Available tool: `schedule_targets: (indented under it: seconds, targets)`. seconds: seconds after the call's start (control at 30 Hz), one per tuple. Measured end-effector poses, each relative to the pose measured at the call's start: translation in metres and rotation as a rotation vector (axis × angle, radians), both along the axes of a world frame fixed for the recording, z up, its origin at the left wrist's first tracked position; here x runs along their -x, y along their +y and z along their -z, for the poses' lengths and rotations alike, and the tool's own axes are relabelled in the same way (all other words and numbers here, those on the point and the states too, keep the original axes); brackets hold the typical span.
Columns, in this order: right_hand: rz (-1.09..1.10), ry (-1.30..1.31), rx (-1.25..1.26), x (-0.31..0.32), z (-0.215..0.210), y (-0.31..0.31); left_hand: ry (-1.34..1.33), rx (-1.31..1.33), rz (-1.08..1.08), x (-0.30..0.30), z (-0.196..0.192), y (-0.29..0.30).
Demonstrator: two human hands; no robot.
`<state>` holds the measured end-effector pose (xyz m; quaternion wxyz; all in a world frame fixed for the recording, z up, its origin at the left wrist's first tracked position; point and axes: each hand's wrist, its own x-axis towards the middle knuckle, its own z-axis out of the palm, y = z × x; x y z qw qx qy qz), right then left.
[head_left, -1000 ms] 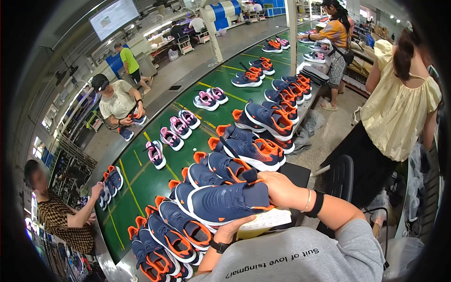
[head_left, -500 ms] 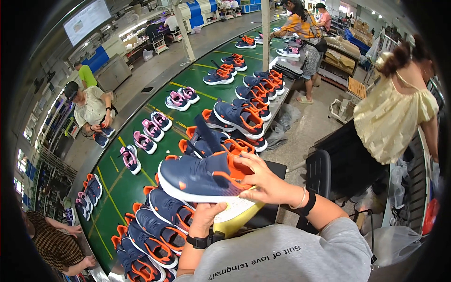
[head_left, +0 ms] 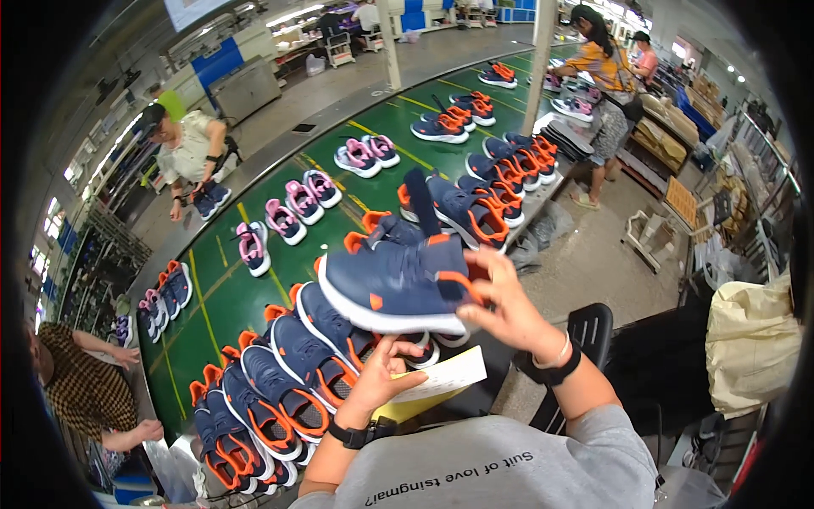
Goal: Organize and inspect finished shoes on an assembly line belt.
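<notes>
The navy shoe (head_left: pixel 386 284) is held over the near side of the green conveyor (head_left: pixel 222 299), its heel grasped by the right hand (head_left: pixel 511 310); at that conveyor side, the left hand's (head_left: pixel 381 378) fingers are half curled, any grip on the card (head_left: pixel 449 374) being indeterminable

Shoe factory floor, long green table (head_left: pixel 225 318) marked with yellow lines, rows of navy-and-orange sneakers (head_left: pixel 297 346) and pink-trimmed sneakers (head_left: pixel 303 202) along it, workers (head_left: pixel 193 144) on both sides, blue-and-white machinery (head_left: pixel 413 19) beyond, loaded shelving (head_left: pixel 657 146) at upper right.
</notes>
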<state>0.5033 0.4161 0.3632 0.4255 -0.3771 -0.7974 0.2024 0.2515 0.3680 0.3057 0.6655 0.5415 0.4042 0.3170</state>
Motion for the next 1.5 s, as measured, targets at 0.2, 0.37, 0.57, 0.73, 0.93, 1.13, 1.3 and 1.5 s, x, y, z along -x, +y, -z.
schedule_targets:
  seconds: [0.2, 0.37, 0.57, 0.73, 0.93, 1.13, 1.3, 1.5]
  targets:
    - [0.456, -0.024, -0.026, -0.018, 0.032, 0.065, 0.001, 0.065, -0.056, -0.001, 0.008, -0.022]
    - [0.571, -0.285, -0.049, -0.01, 0.087, 0.101, 0.014, 0.061, -0.079, 0.004, 0.018, -0.037]
    - [0.393, -0.033, 0.288, -0.055, 0.119, 0.149, 0.01, 0.15, -0.179, 0.012, 0.022, -0.05]
    - [0.637, -0.428, 0.39, -0.067, 0.098, 0.158, 0.056, 0.161, -0.216, 0.015, 0.024, -0.063]
    - [0.642, -0.63, 0.458, -0.067, 0.112, 0.191, 0.096, 0.215, -0.297, 0.022, 0.031, -0.08]
    - [0.706, -0.338, 0.306, -0.092, 0.105, 0.179, 0.152, 0.208, -0.318, 0.021, 0.037, -0.086]
    - [0.943, -0.205, 0.227, -0.14, 0.089, 0.134, 0.198, 0.21, -0.228, 0.018, 0.041, -0.076]
    - [0.997, -1.025, 0.077, -0.185, 0.102, 0.042, 0.215, 0.219, -0.151, 0.015, 0.047, -0.069]
